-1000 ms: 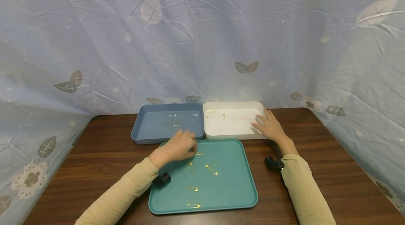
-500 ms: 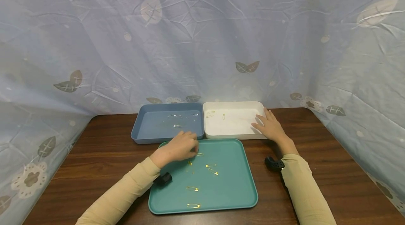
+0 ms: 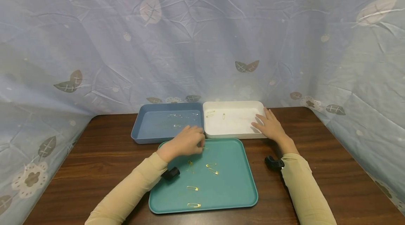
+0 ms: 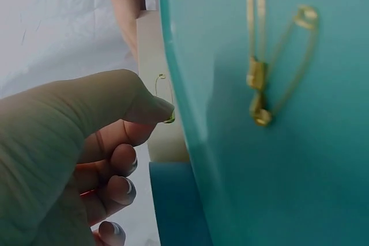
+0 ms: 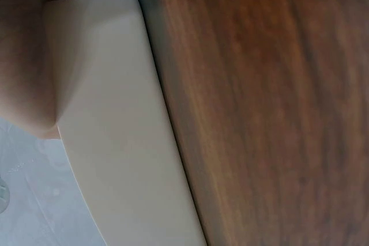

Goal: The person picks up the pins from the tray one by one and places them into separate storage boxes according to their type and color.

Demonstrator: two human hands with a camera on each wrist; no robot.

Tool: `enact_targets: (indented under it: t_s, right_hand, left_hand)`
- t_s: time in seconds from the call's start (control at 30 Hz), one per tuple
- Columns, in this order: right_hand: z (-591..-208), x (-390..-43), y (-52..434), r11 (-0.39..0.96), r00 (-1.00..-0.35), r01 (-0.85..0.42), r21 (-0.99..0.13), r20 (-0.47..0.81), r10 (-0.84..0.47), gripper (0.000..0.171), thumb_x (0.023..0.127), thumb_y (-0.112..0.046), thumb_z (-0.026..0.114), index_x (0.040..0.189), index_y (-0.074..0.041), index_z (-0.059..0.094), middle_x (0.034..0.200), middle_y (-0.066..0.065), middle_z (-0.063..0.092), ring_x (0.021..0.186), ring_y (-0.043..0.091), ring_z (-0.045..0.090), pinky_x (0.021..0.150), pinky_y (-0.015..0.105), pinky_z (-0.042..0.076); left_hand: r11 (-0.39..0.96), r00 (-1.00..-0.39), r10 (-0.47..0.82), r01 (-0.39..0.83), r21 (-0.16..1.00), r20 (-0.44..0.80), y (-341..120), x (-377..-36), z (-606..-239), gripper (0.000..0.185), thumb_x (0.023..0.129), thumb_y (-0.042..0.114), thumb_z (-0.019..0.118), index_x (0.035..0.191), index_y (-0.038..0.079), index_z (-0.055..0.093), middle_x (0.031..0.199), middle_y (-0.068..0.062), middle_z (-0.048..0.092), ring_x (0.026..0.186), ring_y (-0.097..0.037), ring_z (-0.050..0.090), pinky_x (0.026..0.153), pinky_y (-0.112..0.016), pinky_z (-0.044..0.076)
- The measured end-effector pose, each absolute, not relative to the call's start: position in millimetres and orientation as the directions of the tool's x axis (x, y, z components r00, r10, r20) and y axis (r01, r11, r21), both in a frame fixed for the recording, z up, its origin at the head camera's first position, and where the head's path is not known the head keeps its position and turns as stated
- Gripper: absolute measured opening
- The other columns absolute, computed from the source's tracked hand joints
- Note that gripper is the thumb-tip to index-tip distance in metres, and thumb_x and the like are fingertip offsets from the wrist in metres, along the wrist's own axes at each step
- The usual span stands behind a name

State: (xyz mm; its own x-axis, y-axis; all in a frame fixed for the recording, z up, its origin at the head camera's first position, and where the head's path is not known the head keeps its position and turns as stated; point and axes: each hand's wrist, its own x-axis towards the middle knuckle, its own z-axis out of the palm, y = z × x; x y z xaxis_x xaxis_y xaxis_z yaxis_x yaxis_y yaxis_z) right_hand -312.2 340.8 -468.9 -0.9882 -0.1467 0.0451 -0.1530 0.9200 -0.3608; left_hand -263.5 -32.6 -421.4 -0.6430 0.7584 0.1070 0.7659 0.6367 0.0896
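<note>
My left hand [image 3: 186, 141] is over the far edge of the green tray [image 3: 231, 191]. Between its thumb and index finger it pinches a gold safety pin [image 4: 162, 76], which sticks out past the thumb tip in the left wrist view. The other fingers curl loosely below. Several more gold safety pins [image 3: 193, 205] lie on the green tray, some of them close together near its middle. At the right end of the white tray [image 3: 234, 136], my right hand [image 3: 271, 126] rests on the rim with fingers spread. Three gold pins [image 3: 223, 116] lie inside that tray.
Left of the white tray, and right up against it, stands a blue tray [image 3: 148, 126] with several silver pins [image 3: 177, 126] in it. All three trays are on a dark wooden table [image 3: 95, 154]. A patterned curtain [image 3: 196, 42] hangs behind.
My left hand has moved up and right, away from the green tray's middle toward the white tray, carrying the safety pin. My right hand has stayed in place.
</note>
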Motion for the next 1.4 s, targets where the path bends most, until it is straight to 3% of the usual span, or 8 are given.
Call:
enact_targets:
  t_s: [0.23,0.4,0.87,1.13,1.3,1.4]
  right_hand:
    - [-467.6,-312.7,340.8,0.918,-0.988,-0.155,-0.366,0.045,-0.148,0.069,0.099,-0.05,0.045,0.147,-0.001,0.039,0.16,0.029,0.003,0.147,0.051,0.003,0.114,0.069,0.012]
    - [-468.3,-312.1,340.8,0.92,-0.988,-0.157,-0.359,0.048,-0.149,0.068,0.099,-0.049,0.046,0.147,-0.001,0.038,0.16,0.03,0.004,0.147,0.05,0.004,0.115,0.068,0.011]
    - [-469.6,-312.9,341.0,0.921,-0.987,-0.158,-0.357,0.061,-0.146,0.068,0.099,-0.049,0.046,0.147,0.0,0.04,0.16,0.03,0.006,0.147,0.05,0.005,0.115,0.067,0.012]
    - [-469.3,-312.0,342.3,0.921,-0.988,-0.152,-0.358,0.053,-0.142,0.069,0.099,-0.05,0.045,0.148,-0.001,0.038,0.16,0.029,0.005,0.147,0.05,0.005,0.115,0.068,0.013]
    - [-468.7,-311.8,341.5,0.921,-0.988,-0.154,-0.357,0.063,-0.141,0.067,0.099,-0.047,0.047,0.148,-0.001,0.038,0.16,0.03,0.006,0.147,0.05,0.005,0.115,0.067,0.012]
    - [-469.4,-312.1,340.4,0.925,-0.987,-0.159,-0.344,0.065,-0.145,0.067,0.1,-0.047,0.046,0.149,-0.002,0.036,0.16,0.03,0.007,0.148,0.049,0.005,0.115,0.068,0.013]
  left_hand:
    - [0.625,-0.63,0.763,0.776,0.086,0.145,-17.9,-272.2,-413.5,0.008,0.078,0.02,0.072,0.075,0.021,0.065,0.077,0.007,0.049,0.073,-0.012,0.041,0.068,-0.028,0.025]
    - [0.624,-0.627,0.756,0.777,0.083,0.19,-8.6,-279.0,-407.2,0.005,0.077,0.019,0.071,0.076,0.02,0.066,0.078,0.007,0.049,0.073,-0.011,0.042,0.07,-0.03,0.029]
    - [0.645,-0.624,0.722,0.763,0.036,0.298,17.1,-303.1,-395.2,0.007,0.089,0.02,0.068,0.084,0.022,0.072,0.085,0.002,0.057,0.072,-0.015,0.044,0.067,-0.03,0.028]
    - [0.692,-0.668,0.686,0.721,0.024,0.287,34.0,-322.3,-390.7,0.009,0.091,0.022,0.065,0.087,0.021,0.073,0.088,0.001,0.058,0.08,-0.018,0.053,0.08,-0.041,0.044]
    - [0.706,-0.691,0.672,0.706,0.053,0.266,43.9,-332.1,-387.5,0.009,0.092,0.022,0.064,0.088,0.021,0.073,0.091,0.001,0.059,0.089,-0.02,0.058,0.091,-0.048,0.046]
    - [0.719,-0.705,0.661,0.693,0.052,0.256,49.6,-338.2,-386.9,0.01,0.092,0.022,0.064,0.088,0.02,0.072,0.092,0.001,0.059,0.09,-0.02,0.057,0.088,-0.046,0.046]
